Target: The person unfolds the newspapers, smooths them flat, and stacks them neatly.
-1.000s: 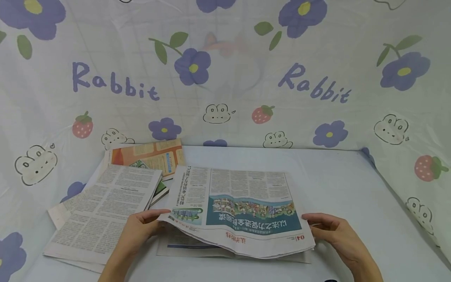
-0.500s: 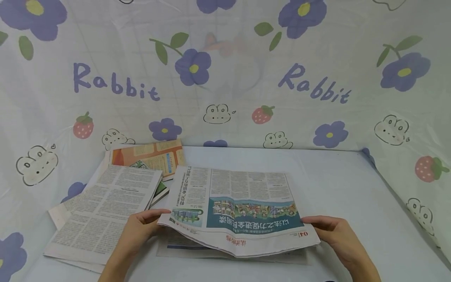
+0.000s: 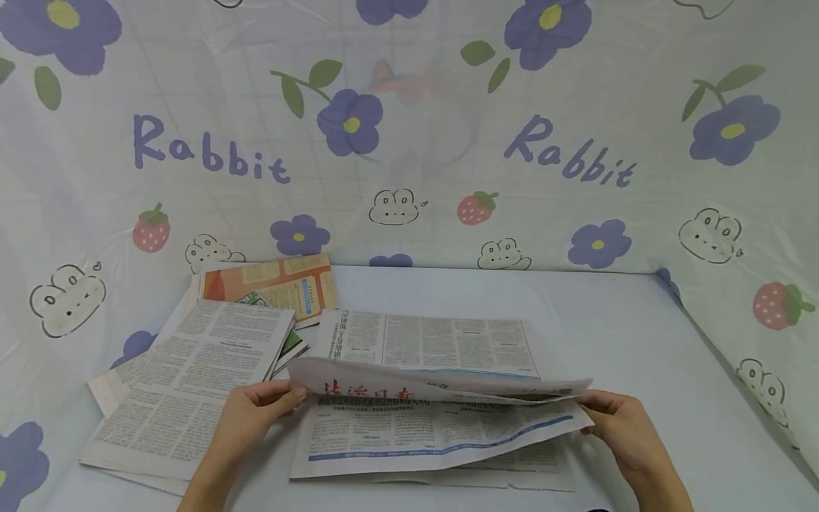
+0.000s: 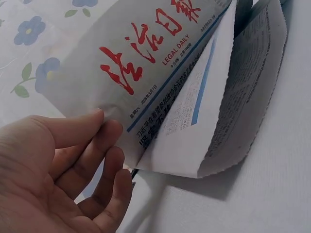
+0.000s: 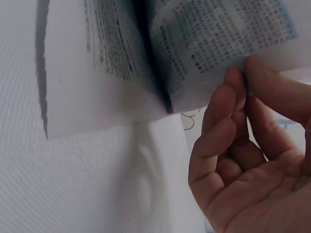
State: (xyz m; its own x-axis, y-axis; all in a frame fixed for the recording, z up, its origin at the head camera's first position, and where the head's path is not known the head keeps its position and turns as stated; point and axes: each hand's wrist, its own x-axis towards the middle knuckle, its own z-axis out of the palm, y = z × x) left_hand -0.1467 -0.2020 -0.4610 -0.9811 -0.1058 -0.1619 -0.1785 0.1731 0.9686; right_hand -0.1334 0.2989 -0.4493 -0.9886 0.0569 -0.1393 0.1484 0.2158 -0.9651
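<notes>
A folded newspaper [image 3: 422, 437] lies in front of me, its near part lifted off the table and bent up. Between thumb and fingers, my left hand [image 3: 252, 423] pinches its left edge. The right hand [image 3: 623, 434] pinches the right edge. Red masthead characters and "LEGAL DAILY" show on the raised sheet [image 4: 160, 39] in the left wrist view, with the inner layers spread apart below. In the right wrist view, thumb and fingertips hold the margin of a printed page [image 5: 218, 34], beside a dark fold. Below the raised part, more of the newspaper rests on the table.
To the left lies a stack of newspapers, a grey printed one [image 3: 198, 384] on top. An orange printed sheet [image 3: 269, 281] sticks out behind it. A white curtain [image 3: 409, 142] with flowers and rabbits hangs behind the white table [image 3: 640, 341].
Both hands have raised the newspaper's near edge and tipped it up and away. The coloured picture panel is now mostly hidden, and the red masthead and lower pages have come into view.
</notes>
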